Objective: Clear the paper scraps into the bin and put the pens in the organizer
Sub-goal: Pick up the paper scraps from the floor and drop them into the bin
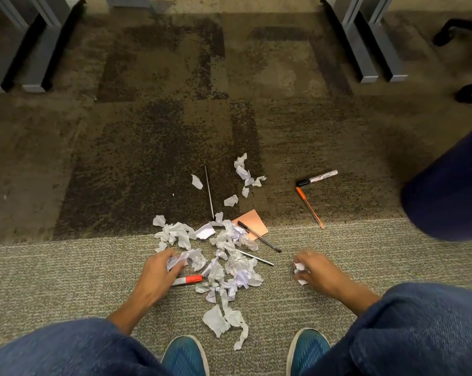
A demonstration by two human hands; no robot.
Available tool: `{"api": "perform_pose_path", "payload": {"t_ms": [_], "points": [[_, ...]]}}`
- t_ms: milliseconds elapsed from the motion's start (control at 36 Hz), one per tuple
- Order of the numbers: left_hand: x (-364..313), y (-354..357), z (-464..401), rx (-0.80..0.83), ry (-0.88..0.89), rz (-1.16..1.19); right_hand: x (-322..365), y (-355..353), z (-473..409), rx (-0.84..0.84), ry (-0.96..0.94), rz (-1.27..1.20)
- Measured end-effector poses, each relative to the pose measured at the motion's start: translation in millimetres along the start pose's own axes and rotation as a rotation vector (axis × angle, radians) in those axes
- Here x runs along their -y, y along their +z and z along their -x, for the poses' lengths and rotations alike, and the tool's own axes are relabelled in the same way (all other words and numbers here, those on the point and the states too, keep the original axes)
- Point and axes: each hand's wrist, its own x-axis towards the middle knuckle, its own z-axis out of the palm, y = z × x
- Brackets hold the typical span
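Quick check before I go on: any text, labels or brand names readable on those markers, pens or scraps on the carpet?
None can be read.
black-capped marker: dark print on the barrel, too blurred.
red-capped marker: barrel print too small, partly under the left hand.
paper scraps: faint marks, unreadable.

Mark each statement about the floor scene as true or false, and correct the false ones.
1. The right hand holds a crumpled white paper scrap. True.
2. The orange ballpoint pen lies inside an organizer. False: it lies on the carpet, beside the black-capped white marker.
3. The red-capped marker lies next to the left hand. True.
4. The orange square paper note is crumpled. False: it lies flat, under a black pen.
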Motion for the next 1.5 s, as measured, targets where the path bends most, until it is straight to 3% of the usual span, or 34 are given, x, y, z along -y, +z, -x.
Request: {"api": "perform_pose_path", "payload": {"t_ms": [111, 222, 417, 528, 806, 1056, 1167, 1361, 1500], "points": [[-2, -13, -2, -0.007, 0.013, 0.018, 3, -1, 1, -0.007, 0.054, -0.129], [-12, -33, -10, 0.02, 0.108, 0.101, 2, -6, 3, 0.012, 0.149, -0.462], [-62, -85, -40, 0.319, 0.165, 0.274, 8, -42, 9, 0.032, 0.174, -0.943], [-108, -107, -66, 0.381, 0.134, 0.407, 14, -86, 14, -0.028, 0.108, -1.139], [-307, -104, -102, 0.462, 0.276, 0.607, 10, -208, 34, -0.391, -0.032, -1.67], [-449, -37, -85, 0.511, 0.166, 1.02, -29, -279, 73, -0.701, -0.016, -2.027], [-501, -6, -73, 0.55, 0.102, 1.064, -52, -295, 94, -0.843, -0.03, -2.115], [-599, 36, -38, 0.734, 0.179, 1.042, -98, -319, 114, -1.163, -0.013, -2.269], [-648, 56, -20, 0.722, 0.178, 1.006, -115, -334, 127, -1.345, -0.042, -2.314]]}}
